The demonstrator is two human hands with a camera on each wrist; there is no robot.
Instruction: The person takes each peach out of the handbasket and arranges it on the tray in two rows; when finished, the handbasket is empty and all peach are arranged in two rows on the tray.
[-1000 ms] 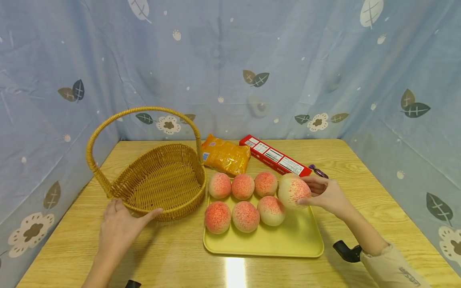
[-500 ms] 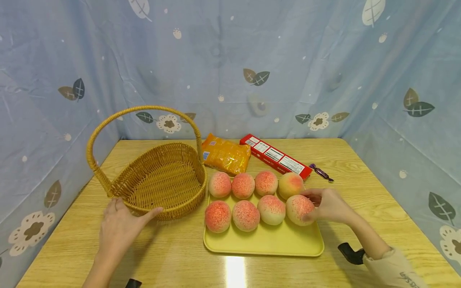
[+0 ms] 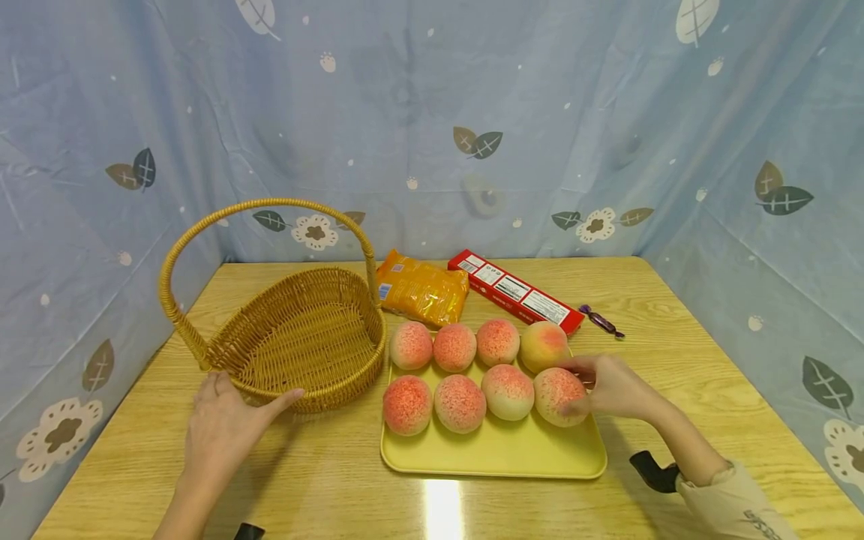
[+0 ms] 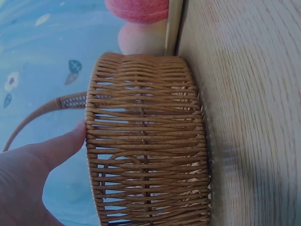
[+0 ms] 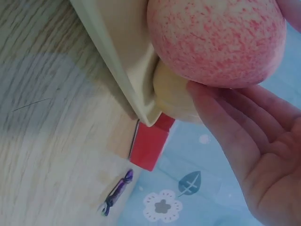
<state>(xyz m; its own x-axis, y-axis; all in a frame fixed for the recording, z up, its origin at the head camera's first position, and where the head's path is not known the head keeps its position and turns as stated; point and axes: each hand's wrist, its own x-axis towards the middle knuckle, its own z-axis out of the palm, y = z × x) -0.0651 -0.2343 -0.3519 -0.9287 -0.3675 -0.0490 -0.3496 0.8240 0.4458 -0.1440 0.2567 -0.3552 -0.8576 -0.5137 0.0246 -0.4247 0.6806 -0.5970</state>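
Observation:
In the head view, my left hand [image 3: 226, 420] rests against the front left rim of a wicker basket [image 3: 297, 405]. Its outstretched thumb [image 4: 70, 141] touches the rim in the left wrist view; the other fingertips are hidden. My right hand [image 3: 610, 386] holds a peach [image 3: 559, 397] between thumb and fingers. This peach sits at the right end of the front row on a yellow tray [image 3: 493, 457]. Several other peaches [image 3: 460, 405] stand beside and behind it in two rows. The right wrist view shows the fingers along the held peach [image 5: 218, 42].
Behind the tray lie an orange packet [image 3: 424, 291] and a long red box [image 3: 516, 291]. A purple wrapped candy [image 3: 601, 321] is to their right. The basket's tall arched handle [image 3: 270, 202] rises above it. A patterned blue curtain [image 3: 405, 127] hangs around the table.
My right hand has lowered the peach toward me into the front row, uncovering another peach behind it. It has stayed there over the last half second. My left hand has not moved.

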